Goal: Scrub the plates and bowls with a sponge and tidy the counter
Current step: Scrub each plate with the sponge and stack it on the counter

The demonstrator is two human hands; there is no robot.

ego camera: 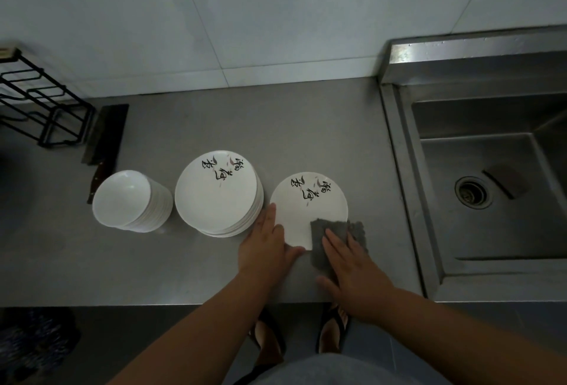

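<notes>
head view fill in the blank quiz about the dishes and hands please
1. The hand pressing the grey sponge is the person's ____ one.
2. The bowl stack stands to the ____ of the plate stack.
3. Apart from that stack, ____ plate lies on the counter, with the sponge partly on it.
Missing words: right; left; one.
</notes>
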